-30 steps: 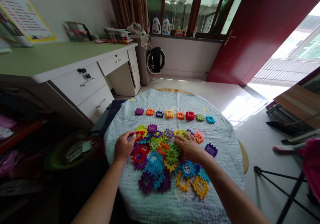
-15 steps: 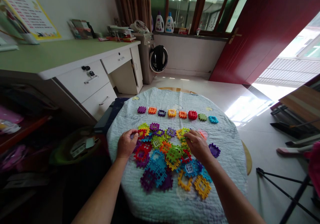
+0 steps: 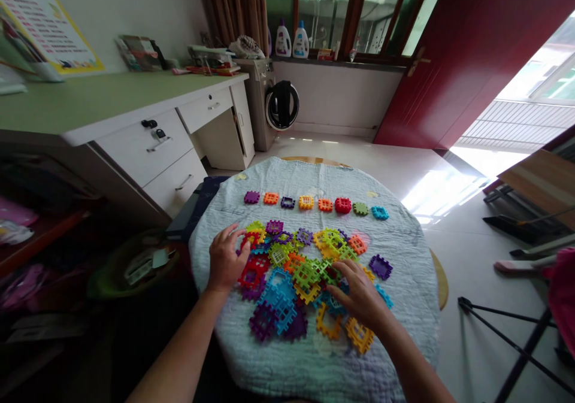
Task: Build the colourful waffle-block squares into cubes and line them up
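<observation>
Many pieces (image 3: pixel 308 273), blurred poster lettering (image 3: pixel 39 18)

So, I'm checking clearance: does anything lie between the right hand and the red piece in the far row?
Yes: lime pieces at the far side of the pile lie between the right hand and that red piece, an orange piece beside them.

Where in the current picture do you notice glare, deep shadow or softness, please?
Head view: glare on the floor below the red door; deep shadow around the basket, lower left; poster looks soft; toy pieces fairly clear.
</observation>
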The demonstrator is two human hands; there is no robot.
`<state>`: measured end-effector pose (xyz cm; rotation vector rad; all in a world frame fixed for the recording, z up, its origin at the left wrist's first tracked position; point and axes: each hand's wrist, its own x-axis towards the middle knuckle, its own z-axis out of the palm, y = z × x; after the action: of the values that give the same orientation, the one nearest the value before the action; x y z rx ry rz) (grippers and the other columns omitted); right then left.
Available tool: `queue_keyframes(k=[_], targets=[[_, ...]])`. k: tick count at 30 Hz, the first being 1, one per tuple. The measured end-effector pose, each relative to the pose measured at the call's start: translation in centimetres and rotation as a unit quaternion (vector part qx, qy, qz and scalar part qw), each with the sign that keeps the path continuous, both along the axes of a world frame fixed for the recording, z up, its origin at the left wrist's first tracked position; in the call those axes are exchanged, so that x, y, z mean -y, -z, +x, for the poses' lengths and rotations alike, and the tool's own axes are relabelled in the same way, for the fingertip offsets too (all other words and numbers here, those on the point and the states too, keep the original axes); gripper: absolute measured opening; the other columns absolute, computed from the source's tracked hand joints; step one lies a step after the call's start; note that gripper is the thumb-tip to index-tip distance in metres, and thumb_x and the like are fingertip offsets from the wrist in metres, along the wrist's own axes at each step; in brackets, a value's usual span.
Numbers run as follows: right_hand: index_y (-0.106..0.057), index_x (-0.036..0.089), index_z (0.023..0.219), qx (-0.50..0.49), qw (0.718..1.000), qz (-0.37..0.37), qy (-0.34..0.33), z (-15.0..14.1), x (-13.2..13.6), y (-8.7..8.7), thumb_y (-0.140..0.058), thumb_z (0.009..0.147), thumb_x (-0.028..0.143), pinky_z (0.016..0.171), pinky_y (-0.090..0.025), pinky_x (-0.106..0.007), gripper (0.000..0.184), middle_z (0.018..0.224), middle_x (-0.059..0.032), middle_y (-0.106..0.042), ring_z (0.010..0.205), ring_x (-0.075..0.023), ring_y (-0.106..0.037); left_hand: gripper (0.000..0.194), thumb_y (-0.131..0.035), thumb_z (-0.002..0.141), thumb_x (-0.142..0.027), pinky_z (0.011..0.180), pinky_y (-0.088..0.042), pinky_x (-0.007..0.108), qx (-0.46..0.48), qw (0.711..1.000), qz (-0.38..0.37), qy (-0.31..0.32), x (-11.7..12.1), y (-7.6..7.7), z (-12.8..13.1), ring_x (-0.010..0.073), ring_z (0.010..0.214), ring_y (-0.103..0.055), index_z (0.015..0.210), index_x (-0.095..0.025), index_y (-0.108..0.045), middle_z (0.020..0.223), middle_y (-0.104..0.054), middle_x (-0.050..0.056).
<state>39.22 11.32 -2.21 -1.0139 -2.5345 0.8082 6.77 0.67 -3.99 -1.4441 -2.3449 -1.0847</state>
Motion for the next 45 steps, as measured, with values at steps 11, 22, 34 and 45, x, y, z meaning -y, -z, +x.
queue_keyframes(k=[11, 22, 34, 45], targets=[[-0.051, 0.018, 0.125, -0.026, 0.997, 0.009, 0.075, -3.3, 0.9, -0.8, -0.058, 0.068, 0.02, 0.097, -0.042, -0.04, 0.058, 0.112, -0.0102, -0.05, 0.107, -0.0257, -0.048, 0.039, -0.057, 0.083, -0.027, 0.11, -0.038, 0.045, 0.034, 0.962, -0.103, 0.252, 0.4, -3.1, 7.8, 0.0233, 0.126, -0.05, 0.122, -0.023, -0.058, 0.133, -0.057, 0.007], [-0.059, 0.02, 0.098, 0.124, 0.992, 0.032, 0.013, -8.5, 3.2, -2.1, -0.058, 0.071, 0.024, 0.085, -0.037, -0.035, 0.027, 0.104, -0.0094, -0.052, 0.099, -0.0253, -0.047, 0.037, -0.048, 0.087, -0.041, 0.106, -0.04, 0.047, 0.02, 0.997, -0.073, -0.01, -2.2, 1.7, -1.2, 0.0294, 0.121, -0.052, 0.109, -0.014, -0.062, 0.124, -0.06, 0.017], [-0.062, 0.019, 0.098, 0.133, 0.99, 0.037, 0.02, -9.1, 3.1, -1.7, -0.065, 0.07, 0.025, 0.087, -0.038, -0.036, 0.029, 0.102, -0.0099, -0.057, 0.1, -0.0262, -0.048, 0.048, -0.048, 0.082, -0.051, 0.102, -0.044, 0.041, 0.174, 0.982, -0.07, 0.027, -1.7, 2.2, -2.5, 0.0251, 0.111, -0.061, 0.113, -0.017, -0.062, 0.116, -0.068, 0.01], [-0.054, 0.019, 0.125, -0.028, 0.987, 0.099, 0.121, -0.5, -11.5, -1.5, -0.056, 0.069, 0.019, 0.095, -0.042, -0.04, 0.055, 0.113, -0.0086, -0.055, 0.105, -0.023, -0.052, 0.043, -0.047, 0.077, -0.051, 0.089, -0.051, 0.033, 0.227, 0.97, -0.082, -0.035, -2.5, 1.6, -4.2, 0.0236, 0.096, -0.067, 0.099, -0.02, -0.067, 0.102, -0.073, 0.006]])
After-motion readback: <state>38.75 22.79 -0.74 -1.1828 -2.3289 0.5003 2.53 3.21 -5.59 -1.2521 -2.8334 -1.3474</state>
